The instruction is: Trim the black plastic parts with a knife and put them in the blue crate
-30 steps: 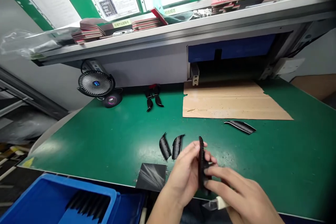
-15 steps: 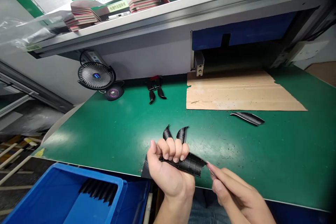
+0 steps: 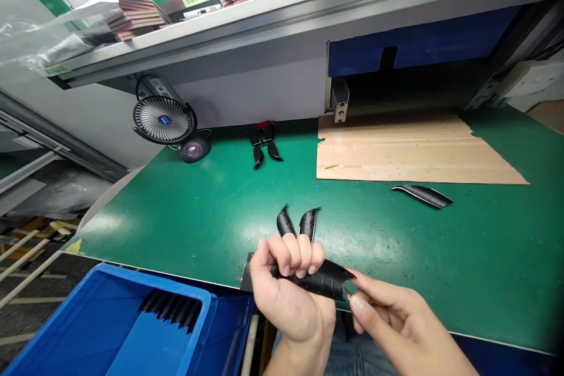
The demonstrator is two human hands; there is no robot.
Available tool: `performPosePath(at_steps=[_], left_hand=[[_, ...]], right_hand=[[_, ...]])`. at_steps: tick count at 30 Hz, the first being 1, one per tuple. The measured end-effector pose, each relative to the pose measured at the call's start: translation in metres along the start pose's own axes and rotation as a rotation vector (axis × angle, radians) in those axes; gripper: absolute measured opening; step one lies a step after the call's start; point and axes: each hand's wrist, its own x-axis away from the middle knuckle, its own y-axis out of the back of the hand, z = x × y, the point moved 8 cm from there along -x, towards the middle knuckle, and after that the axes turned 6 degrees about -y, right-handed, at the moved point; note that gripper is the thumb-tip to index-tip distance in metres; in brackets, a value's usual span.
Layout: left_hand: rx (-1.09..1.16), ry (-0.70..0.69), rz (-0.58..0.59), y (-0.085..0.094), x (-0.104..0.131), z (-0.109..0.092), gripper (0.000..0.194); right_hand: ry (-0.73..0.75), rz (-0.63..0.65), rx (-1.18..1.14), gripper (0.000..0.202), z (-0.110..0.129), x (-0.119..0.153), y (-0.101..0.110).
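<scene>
My left hand [image 3: 286,294] is closed around a curved black plastic part [image 3: 324,279], held level over the near edge of the green table [image 3: 211,205]. My right hand [image 3: 388,317] pinches a small blade [image 3: 350,289] whose tip meets the right end of that part. Just beyond my left fingers, two more curved black parts [image 3: 296,223] lie side by side on the table. A longer black strip [image 3: 423,195] lies further to the right.
A blue bin [image 3: 110,329] with several black parts stands at the lower left below the table. A cardboard sheet [image 3: 414,150] lies at the back right. A small fan [image 3: 164,120] and black-handled pliers [image 3: 263,144] sit at the back. A shelf runs overhead.
One second ago I held the part upright in both hands. My left hand has turned it level and closed around it, and my right hand has come to its right end.
</scene>
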Motion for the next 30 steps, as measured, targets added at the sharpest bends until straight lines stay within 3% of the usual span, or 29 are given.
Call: performPosePath(at_steps=[7, 16, 18, 22, 24, 26, 28, 30], left_hand=[[-0.027, -0.028, 0.005, 0.000, 0.002, 0.000, 0.048], [-0.026, -0.022, 0.002, -0.002, 0.006, 0.005, 0.047], [-0.026, -0.016, -0.011, 0.000, 0.004, 0.006, 0.047], [-0.022, -0.004, -0.038, 0.003, 0.000, 0.008, 0.046], [-0.016, 0.008, -0.048, 0.005, 0.000, 0.009, 0.046], [-0.014, 0.029, -0.047, 0.007, 0.001, 0.013, 0.046], [-0.039, 0.057, -0.004, 0.007, 0.001, 0.020, 0.045], [-0.170, 0.051, 0.110, 0.006, 0.001, 0.029, 0.042]], right_hand=[[0.148, -0.136, 0.364, 0.041, 0.019, 0.003, 0.006], [0.342, -0.259, 0.631, 0.034, 0.026, 0.011, 0.008], [0.458, -0.330, 0.810, 0.038, 0.029, 0.016, 0.007], [0.675, -0.594, 1.124, 0.063, 0.037, 0.034, 0.002], [0.689, -0.691, 1.029, 0.060, 0.042, 0.042, 0.006], [0.603, -0.742, 0.820, 0.043, 0.042, 0.042, 0.015], [0.468, -0.713, 0.638, 0.028, 0.035, 0.034, 0.026], [0.343, -0.659, 0.564, 0.024, 0.023, 0.020, 0.041]])
